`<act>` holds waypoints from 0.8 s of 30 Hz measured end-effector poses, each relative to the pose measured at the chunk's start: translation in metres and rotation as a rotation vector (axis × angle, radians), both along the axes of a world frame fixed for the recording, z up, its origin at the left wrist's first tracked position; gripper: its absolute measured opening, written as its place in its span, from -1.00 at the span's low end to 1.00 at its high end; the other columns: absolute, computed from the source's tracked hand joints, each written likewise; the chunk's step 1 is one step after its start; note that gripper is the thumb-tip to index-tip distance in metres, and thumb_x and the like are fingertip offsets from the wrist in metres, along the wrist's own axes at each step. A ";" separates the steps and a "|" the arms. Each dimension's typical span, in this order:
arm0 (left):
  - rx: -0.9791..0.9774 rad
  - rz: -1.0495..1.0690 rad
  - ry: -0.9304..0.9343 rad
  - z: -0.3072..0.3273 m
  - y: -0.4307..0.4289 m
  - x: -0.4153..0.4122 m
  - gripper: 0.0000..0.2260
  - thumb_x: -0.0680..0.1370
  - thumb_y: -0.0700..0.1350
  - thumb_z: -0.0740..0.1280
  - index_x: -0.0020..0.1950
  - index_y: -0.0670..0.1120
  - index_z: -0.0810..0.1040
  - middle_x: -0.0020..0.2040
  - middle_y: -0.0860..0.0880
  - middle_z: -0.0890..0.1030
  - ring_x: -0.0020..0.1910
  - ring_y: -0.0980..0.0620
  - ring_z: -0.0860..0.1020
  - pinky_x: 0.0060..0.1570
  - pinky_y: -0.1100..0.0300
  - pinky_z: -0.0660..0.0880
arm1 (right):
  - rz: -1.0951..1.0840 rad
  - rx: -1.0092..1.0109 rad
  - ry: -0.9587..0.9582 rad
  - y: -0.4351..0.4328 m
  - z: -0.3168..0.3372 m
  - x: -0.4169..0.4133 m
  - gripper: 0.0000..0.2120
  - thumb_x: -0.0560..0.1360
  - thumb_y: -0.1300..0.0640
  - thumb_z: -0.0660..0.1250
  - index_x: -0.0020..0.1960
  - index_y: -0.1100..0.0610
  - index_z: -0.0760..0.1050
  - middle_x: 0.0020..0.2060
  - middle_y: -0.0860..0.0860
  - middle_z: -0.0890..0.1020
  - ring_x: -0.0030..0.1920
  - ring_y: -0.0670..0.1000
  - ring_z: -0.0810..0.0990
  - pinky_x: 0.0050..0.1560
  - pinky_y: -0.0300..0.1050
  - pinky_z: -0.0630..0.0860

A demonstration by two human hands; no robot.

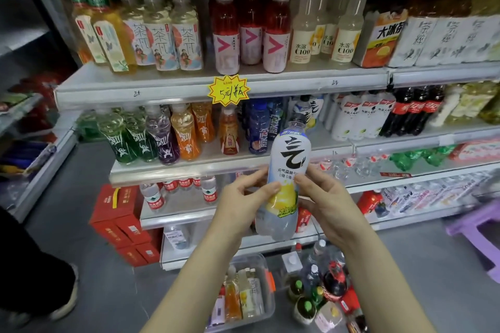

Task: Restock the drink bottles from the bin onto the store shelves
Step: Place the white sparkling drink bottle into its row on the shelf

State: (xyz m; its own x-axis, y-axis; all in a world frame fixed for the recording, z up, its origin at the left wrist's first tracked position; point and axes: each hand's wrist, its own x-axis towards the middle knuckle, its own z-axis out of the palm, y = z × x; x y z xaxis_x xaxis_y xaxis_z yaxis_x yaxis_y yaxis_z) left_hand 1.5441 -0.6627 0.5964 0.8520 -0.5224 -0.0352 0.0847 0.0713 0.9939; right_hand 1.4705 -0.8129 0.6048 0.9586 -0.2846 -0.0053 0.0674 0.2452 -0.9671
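Observation:
I hold a clear sparkling-water bottle (286, 173) with a white label, black brush lettering and a lemon picture, upright in front of the shelves. My left hand (244, 199) grips its lower half from the left, and my right hand (322, 197) pinches it from the right. Behind its cap, the middle shelf (189, 167) carries matching white-label bottles (315, 107) beside blue bottles (259, 127). A clear plastic bin (266, 282) with several bottles sits on the floor below my arms.
Loose bottles (324, 278), among them a cola bottle, stand on the floor to the right of the bin. Red cartons (121, 222) are stacked at the lower left. A purple stool (479, 230) is at the right. Another person's leg and shoe (62, 303) are at the far left.

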 end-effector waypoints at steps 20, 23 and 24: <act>0.245 -0.027 0.011 -0.091 -0.193 0.094 -0.74 0.53 -0.15 0.40 0.21 0.03 0.62 0.05 0.02 0.69 0.07 0.02 0.64 0.12 0.12 0.57 | -0.177 0.022 0.078 -0.187 -0.121 0.101 -0.62 0.41 0.07 0.40 0.22 0.09 0.61 0.08 0.06 0.70 0.12 0.11 0.66 0.11 0.02 0.56; 0.205 0.016 0.041 -0.113 -0.232 0.113 -0.75 0.53 -0.18 0.40 0.19 0.03 0.61 0.01 0.03 0.70 0.02 0.08 0.65 -0.02 0.29 0.58 | -0.169 0.009 0.052 -0.224 -0.145 0.124 -0.68 0.47 0.13 0.38 0.22 0.10 0.60 0.10 0.07 0.70 0.15 0.12 0.65 0.18 0.04 0.56; 0.198 0.035 0.044 -0.120 -0.244 0.119 -0.74 0.53 -0.18 0.40 0.20 0.01 0.60 0.01 0.03 0.70 -0.01 0.10 0.65 -0.06 0.31 0.58 | -0.161 0.004 0.044 -0.235 -0.151 0.133 -0.71 0.49 0.16 0.37 0.21 0.09 0.60 0.09 0.07 0.70 0.14 0.11 0.66 0.16 0.02 0.57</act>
